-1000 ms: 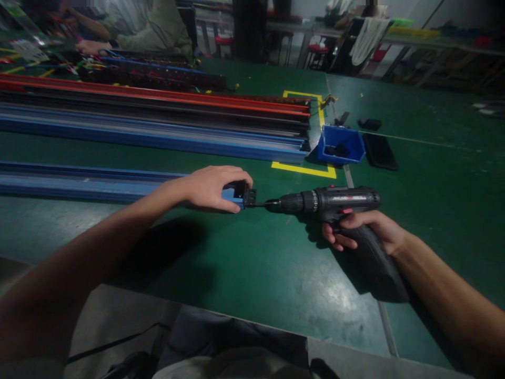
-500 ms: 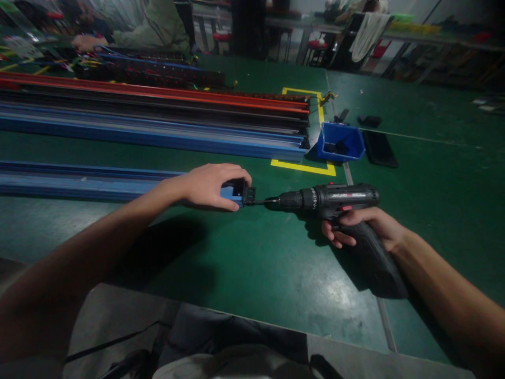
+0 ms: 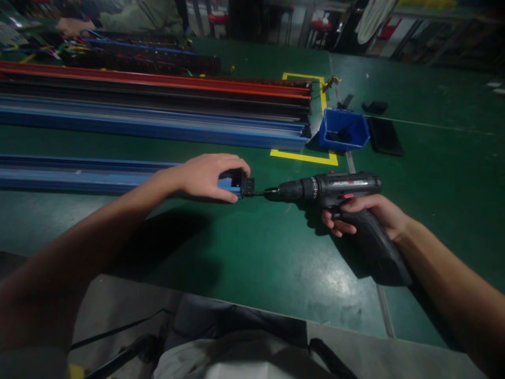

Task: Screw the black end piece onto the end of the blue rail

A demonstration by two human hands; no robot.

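Observation:
My left hand [image 3: 211, 176] is closed round the right end of a long blue metal profile [image 3: 98, 176] lying on the table. A small black end cap [image 3: 248, 186] sits at that end, by my fingertips. My right hand [image 3: 366, 213] grips the handle of a black cordless drill [image 3: 343, 187], which lies level and points left. Its long thin bit [image 3: 258, 193] reaches the end cap; whether it sits in a screw is too small to tell.
Behind lie several long profiles, blue [image 3: 236, 138], black and red [image 3: 236, 86]. A blue bin [image 3: 329, 138] with black parts stands right of them, beside a flat black object [image 3: 384, 137]. Yellow tape [image 3: 303, 157] marks the green table [image 3: 268, 252]. Another person's sleeve [image 3: 142, 18] shows at far left.
The whole scene sits slightly higher in the picture as the view tips down. Both hands, the drill and the profile keep the same places relative to each other.

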